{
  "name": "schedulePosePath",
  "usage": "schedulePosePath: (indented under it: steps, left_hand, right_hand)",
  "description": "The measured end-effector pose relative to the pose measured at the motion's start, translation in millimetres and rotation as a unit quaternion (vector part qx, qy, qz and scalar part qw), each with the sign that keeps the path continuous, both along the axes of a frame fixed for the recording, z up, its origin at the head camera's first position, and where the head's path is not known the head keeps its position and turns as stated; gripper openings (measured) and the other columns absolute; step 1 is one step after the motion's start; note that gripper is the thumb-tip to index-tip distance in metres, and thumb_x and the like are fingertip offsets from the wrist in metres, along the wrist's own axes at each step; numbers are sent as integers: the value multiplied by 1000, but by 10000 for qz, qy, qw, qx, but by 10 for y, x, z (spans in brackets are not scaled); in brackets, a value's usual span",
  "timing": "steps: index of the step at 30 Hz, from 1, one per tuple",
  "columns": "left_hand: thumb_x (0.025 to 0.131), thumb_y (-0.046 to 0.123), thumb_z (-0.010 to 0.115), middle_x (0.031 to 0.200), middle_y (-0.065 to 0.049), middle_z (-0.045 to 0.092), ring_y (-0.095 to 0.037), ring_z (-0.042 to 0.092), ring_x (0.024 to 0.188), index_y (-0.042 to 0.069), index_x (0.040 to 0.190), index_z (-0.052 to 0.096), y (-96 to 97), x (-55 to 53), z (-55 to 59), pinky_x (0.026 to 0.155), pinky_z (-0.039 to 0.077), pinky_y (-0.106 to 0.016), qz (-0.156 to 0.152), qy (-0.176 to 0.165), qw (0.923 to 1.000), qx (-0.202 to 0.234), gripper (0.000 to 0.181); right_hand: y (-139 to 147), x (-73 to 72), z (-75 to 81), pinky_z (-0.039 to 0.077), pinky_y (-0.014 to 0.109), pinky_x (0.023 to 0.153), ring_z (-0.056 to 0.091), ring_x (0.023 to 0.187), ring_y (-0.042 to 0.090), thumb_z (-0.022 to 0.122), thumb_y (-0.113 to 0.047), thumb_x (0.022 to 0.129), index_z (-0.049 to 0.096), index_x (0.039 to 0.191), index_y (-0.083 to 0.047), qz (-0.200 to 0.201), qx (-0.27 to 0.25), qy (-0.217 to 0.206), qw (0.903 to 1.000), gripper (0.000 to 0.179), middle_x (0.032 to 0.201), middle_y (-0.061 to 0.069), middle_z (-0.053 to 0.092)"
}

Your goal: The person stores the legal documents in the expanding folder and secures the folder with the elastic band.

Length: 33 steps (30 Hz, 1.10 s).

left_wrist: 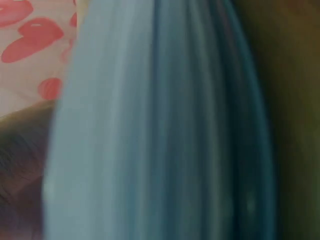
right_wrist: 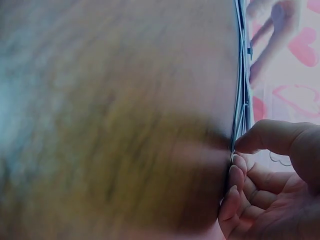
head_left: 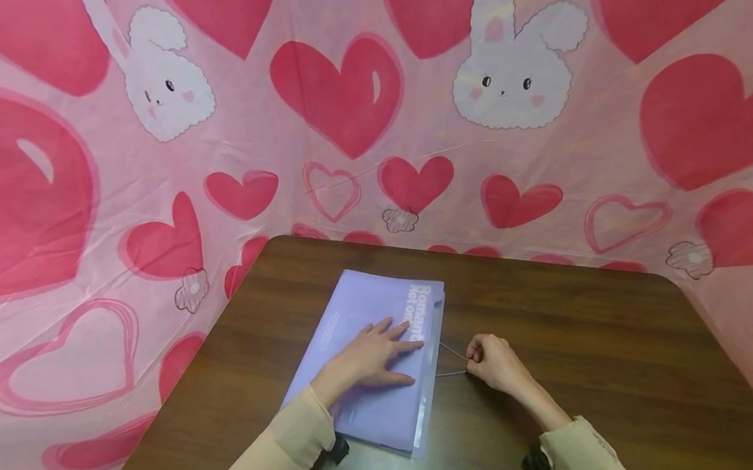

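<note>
A light purple file folder point(head_left: 354, 305) with white lettering lies on the table. My left hand point(head_left: 373, 355) rests flat on its cover, fingers spread toward the right edge. From that edge a thin grey elastic cord point(head_left: 451, 373) stretches out in a narrow loop. Its far end is pinched by my right hand point(head_left: 497, 362), which is just right of the folder. In the left wrist view the folder's layered side point(left_wrist: 150, 125) fills the middle, blurred. Thumb and curled fingertips of the right hand point(right_wrist: 270, 185) meet in the right wrist view, beside the folder's edge point(right_wrist: 241, 65).
The dark brown wooden table point(head_left: 577, 316) has rounded far corners. A pink cloth point(head_left: 420, 138) with hearts and rabbits hangs behind it and along its sides. Black wrist devices point(head_left: 535, 465) sit below both sleeves.
</note>
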<state>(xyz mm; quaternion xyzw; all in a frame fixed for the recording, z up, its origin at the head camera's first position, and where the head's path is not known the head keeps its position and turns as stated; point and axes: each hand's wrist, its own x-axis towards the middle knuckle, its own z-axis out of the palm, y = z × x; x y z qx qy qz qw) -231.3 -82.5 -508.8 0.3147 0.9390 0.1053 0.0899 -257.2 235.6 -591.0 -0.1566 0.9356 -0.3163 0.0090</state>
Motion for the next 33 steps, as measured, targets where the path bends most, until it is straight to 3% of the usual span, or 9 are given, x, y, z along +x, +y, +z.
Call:
schedulePosePath:
  steps: [3,9,14,19,21,27,33]
  left_hand:
    - [96,60,79,179,-10,38,-46,27,168,38,163,54,-170,39,23,130,29,-75,28,-295,9996,26,75]
    - [92,64,82,183,-12,28,-47,18,171,33,169,45,-550,54,64,129,20,-83,449,-587,9973,-9,91]
    - [92,65,81,185,-9,23,-40,15,173,31,171,40,-842,42,27,131,17,-81,820,-668,9944,-71,96]
    - [91,65,81,184,-11,25,-41,17,172,27,171,41,-1078,72,18,131,16,-81,1002,-733,9918,307,98]
    - [92,70,77,183,-12,27,-44,19,171,29,172,40,-1183,54,-99,127,18,-84,946,-601,9922,543,96]
    - [90,75,75,183,-11,28,-49,18,169,32,171,40,-1274,82,-130,128,14,-85,874,-629,9895,960,98]
    - [93,70,75,184,-9,25,-50,16,170,30,172,39,-1224,102,-120,128,13,-85,936,-584,9916,681,96]
  right_hand:
    - [-20,12,17,47,23,63,57,70,9,81,-5,80,69,84,-15,-24,26,-25,10000,16,76,-7,61]
    - [-59,21,74,47,29,60,58,68,12,85,-13,81,68,82,-19,-419,514,-347,9972,17,76,-6,64]
    - [-111,40,129,45,33,56,58,67,15,84,-18,82,67,77,-21,-618,1165,-564,9897,18,77,-5,65]
    - [-132,75,167,45,35,56,58,66,17,84,-19,84,67,77,-20,-635,1312,-542,9878,18,77,-3,66]
    - [-123,81,170,45,35,57,59,66,18,84,-19,84,67,77,-19,-674,1316,-565,9874,18,77,-3,66]
    - [-44,44,137,47,37,56,62,68,19,83,-18,83,69,78,-19,-734,1346,-588,9864,15,79,-2,68]
    - [76,-6,89,47,36,55,61,68,19,76,-9,83,69,79,-17,-910,1186,-319,9882,11,79,-1,68]
